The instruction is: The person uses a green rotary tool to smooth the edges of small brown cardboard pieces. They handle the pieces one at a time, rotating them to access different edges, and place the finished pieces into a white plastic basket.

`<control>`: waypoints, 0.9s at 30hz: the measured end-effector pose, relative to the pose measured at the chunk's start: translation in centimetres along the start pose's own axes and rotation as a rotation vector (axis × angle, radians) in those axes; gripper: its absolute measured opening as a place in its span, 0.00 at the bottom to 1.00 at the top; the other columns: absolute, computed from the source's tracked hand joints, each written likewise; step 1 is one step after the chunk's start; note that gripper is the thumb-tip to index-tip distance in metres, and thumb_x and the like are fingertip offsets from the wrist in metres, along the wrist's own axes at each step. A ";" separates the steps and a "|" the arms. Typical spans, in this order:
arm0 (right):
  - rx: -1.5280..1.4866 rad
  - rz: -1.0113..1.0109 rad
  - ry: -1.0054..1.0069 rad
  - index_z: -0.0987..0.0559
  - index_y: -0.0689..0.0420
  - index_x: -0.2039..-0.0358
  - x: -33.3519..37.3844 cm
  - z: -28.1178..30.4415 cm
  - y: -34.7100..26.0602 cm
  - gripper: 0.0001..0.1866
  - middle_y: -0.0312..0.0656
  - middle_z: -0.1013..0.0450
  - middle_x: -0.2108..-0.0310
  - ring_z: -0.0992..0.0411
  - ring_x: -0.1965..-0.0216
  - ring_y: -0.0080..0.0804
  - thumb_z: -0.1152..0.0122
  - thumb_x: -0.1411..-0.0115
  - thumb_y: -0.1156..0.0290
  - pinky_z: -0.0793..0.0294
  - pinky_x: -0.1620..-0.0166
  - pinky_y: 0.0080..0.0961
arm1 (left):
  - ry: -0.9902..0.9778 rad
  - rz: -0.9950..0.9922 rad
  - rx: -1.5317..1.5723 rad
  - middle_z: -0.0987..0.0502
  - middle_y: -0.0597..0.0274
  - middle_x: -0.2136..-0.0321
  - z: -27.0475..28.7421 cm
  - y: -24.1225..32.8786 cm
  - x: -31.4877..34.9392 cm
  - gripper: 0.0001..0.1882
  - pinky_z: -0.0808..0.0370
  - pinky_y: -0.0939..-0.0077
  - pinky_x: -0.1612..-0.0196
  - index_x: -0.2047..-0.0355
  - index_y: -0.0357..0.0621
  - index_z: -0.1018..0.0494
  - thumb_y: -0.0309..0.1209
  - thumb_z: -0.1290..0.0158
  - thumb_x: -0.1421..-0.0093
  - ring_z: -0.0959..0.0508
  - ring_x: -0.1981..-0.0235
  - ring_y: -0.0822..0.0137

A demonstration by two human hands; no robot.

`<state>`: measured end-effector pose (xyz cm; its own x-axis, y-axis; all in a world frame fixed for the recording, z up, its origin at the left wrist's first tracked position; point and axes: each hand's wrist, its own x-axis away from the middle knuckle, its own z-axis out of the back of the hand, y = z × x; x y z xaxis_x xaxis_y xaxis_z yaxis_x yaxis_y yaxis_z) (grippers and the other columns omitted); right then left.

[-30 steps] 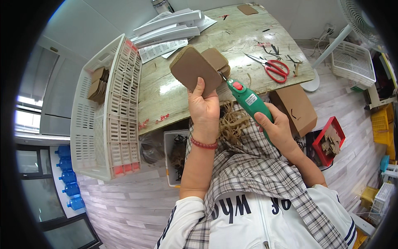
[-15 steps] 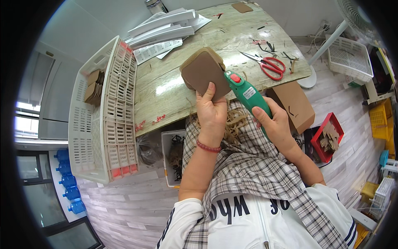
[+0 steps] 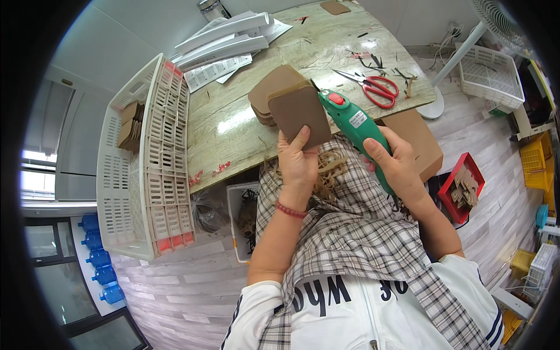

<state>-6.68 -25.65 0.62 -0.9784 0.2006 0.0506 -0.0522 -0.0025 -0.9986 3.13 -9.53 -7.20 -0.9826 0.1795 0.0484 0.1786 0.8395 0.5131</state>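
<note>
My left hand (image 3: pixel 298 163) holds a brown pad (image 3: pixel 298 114) with rounded corners and a tan edge, thumb on its face and fingers behind. Beyond it, at the table's near edge, lies a stack of similar brown pads (image 3: pixel 259 91), partly covered by the held one. My right hand (image 3: pixel 399 157) is wrapped round the green body of an electric cutter (image 3: pixel 350 119) with a red switch. The cutter's dark tip is close to the pad's upper right edge; whether they touch I cannot tell. Red-handled scissors (image 3: pixel 380 91) rest on the table to the right. Tan offcut strips (image 3: pixel 331 172) lie on my lap.
A white plastic crate (image 3: pixel 166 157) with brown pads inside stands left of the table (image 3: pixel 233 137). Papers (image 3: pixel 224 44) lie at the back left, dark scraps (image 3: pixel 373 61) at the right. A cardboard box (image 3: pixel 417 140) and red tray (image 3: pixel 464 189) stand right; a white fan (image 3: pixel 461 58) is behind.
The held pad has shifted right and slightly down, uncovering more of the stack. The cutter has moved a little right, its tip now further from the pad's side.
</note>
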 end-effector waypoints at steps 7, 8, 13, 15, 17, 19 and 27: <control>0.059 -0.049 -0.091 0.25 0.64 0.56 0.5 2.2 0.2 0.19 0.32 0.31 0.75 0.34 0.77 0.14 0.41 0.37 0.60 0.33 0.73 0.14 | -0.097 0.015 -0.270 0.21 0.58 0.58 2.1 3.3 -0.4 0.16 0.22 0.70 0.52 0.54 0.38 0.27 0.14 0.48 0.43 0.21 0.57 0.66; 0.073 -0.047 -0.099 0.25 0.64 0.55 0.6 2.4 0.4 0.19 0.32 0.31 0.75 0.34 0.77 0.15 0.41 0.37 0.60 0.33 0.73 0.15 | -0.119 0.027 -0.314 0.21 0.58 0.58 2.6 3.8 -0.5 0.15 0.23 0.71 0.53 0.54 0.37 0.27 0.14 0.48 0.43 0.21 0.57 0.66; 0.131 -0.066 -0.132 0.25 0.64 0.54 1.2 3.3 1.3 0.20 0.32 0.30 0.75 0.34 0.77 0.15 0.40 0.38 0.60 0.33 0.72 0.15 | -0.125 0.129 -0.498 0.21 0.60 0.58 2.9 6.0 -0.6 0.18 0.23 0.75 0.54 0.53 0.37 0.27 0.13 0.49 0.44 0.21 0.58 0.69; 0.169 -0.074 -0.129 0.25 0.63 0.54 1.6 3.3 1.4 0.20 0.32 0.30 0.75 0.34 0.76 0.14 0.39 0.39 0.60 0.33 0.72 0.15 | -0.117 0.182 -0.567 0.21 0.59 0.59 2.8 6.7 -0.4 0.19 0.24 0.77 0.55 0.52 0.35 0.27 0.13 0.49 0.45 0.21 0.59 0.70; 0.218 -0.071 -0.137 0.25 0.62 0.54 1.8 3.5 1.7 0.20 0.33 0.29 0.76 0.34 0.75 0.15 0.38 0.40 0.60 0.33 0.71 0.16 | -0.133 0.219 -0.625 0.21 0.58 0.59 2.6 7.2 -0.2 0.19 0.24 0.77 0.56 0.52 0.34 0.27 0.12 0.49 0.45 0.21 0.60 0.70; 0.289 -0.037 -0.138 0.25 0.63 0.54 2.0 3.4 1.8 0.20 0.34 0.29 0.76 0.33 0.75 0.16 0.38 0.40 0.61 0.32 0.70 0.17 | -0.140 0.248 -0.679 0.20 0.58 0.60 2.4 7.5 0.2 0.19 0.24 0.77 0.57 0.53 0.31 0.27 0.12 0.48 0.46 0.21 0.62 0.71; 0.223 -0.055 -0.133 0.25 0.63 0.54 2.2 2.5 2.6 0.21 0.35 0.28 0.75 0.33 0.75 0.17 0.38 0.40 0.61 0.32 0.70 0.18 | -0.065 0.447 -0.681 0.21 0.59 0.60 2.0 7.2 1.9 0.21 0.24 0.78 0.58 0.51 0.33 0.28 0.13 0.46 0.47 0.21 0.63 0.71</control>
<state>-9.44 -27.69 -1.84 -0.9897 0.0760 0.1210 -0.1347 -0.2144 -0.9674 2.60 -2.16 -5.13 -0.8170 0.4708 0.3330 0.4622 0.1894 0.8663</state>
